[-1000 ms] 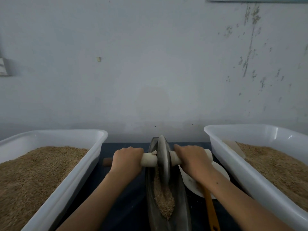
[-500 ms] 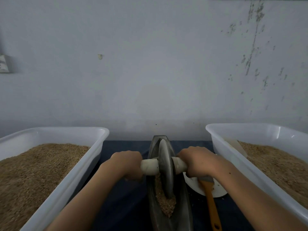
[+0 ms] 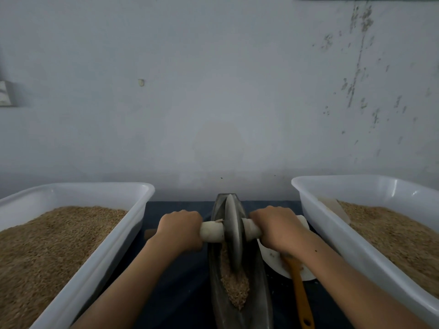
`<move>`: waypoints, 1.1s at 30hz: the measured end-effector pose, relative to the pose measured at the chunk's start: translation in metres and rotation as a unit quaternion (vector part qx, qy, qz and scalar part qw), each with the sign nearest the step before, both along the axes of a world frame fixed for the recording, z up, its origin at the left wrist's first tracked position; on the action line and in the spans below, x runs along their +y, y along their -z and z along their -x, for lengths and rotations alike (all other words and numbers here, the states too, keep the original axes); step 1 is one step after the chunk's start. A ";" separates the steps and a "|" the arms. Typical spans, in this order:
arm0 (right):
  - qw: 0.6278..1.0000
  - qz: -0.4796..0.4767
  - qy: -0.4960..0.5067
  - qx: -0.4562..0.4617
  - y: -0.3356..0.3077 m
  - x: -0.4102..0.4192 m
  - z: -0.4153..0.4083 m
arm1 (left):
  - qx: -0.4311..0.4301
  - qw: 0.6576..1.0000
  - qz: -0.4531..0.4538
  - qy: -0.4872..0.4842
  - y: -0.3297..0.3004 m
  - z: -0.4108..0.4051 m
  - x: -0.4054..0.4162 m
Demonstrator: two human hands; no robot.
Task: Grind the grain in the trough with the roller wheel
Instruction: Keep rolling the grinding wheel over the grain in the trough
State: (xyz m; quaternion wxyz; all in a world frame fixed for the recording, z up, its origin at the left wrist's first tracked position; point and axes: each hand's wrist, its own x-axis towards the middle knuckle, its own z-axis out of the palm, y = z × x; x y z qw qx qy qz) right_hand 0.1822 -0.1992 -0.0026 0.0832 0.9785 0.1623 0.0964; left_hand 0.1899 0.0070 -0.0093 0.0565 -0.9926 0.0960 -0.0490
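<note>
A dark metal boat-shaped trough (image 3: 261, 295) lies lengthwise in front of me on a dark blue cloth. Brown grain (image 3: 235, 288) lies heaped in its near half. A grey roller wheel (image 3: 233, 233) stands upright in the trough, its lower rim in the grain. A pale axle handle (image 3: 212, 231) runs through the wheel. My left hand (image 3: 179, 230) grips the axle left of the wheel. My right hand (image 3: 278, 226) grips it right of the wheel.
Two white plastic tubs full of brown grain flank the trough, one on the left (image 3: 78, 276) and one on the right (image 3: 332, 233). A white dish (image 3: 273, 260) with an orange-handled tool (image 3: 300, 295) sits right of the trough. A grey wall stands close behind.
The wheel rolled toward me from the far end of the trough, then back away a little. Both hands kept their grip on the axle throughout.
</note>
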 end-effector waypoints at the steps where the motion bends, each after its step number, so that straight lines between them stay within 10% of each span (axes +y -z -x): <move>1: 1.000 0.007 -0.003 0.028 -0.002 -0.001 0.001 | 0.032 0.999 0.003 0.003 -0.002 0.000 0.001; 7: 0.996 0.002 -0.003 0.094 -0.005 -0.004 0.000 | 0.090 0.996 0.009 0.001 -0.005 0.002 0.002; 15: 0.995 -0.064 0.003 -0.076 0.012 0.000 -0.003 | -0.133 0.991 0.034 -0.002 0.008 -0.001 -0.005; 27: 0.994 -0.006 -0.005 0.113 -0.007 -0.005 0.002 | 0.100 0.995 0.016 -0.006 -0.005 0.002 0.001; 33: 1.000 -0.024 0.003 -0.007 0.006 -0.001 -0.005 | -0.009 1.000 0.004 -0.015 -0.002 0.003 -0.002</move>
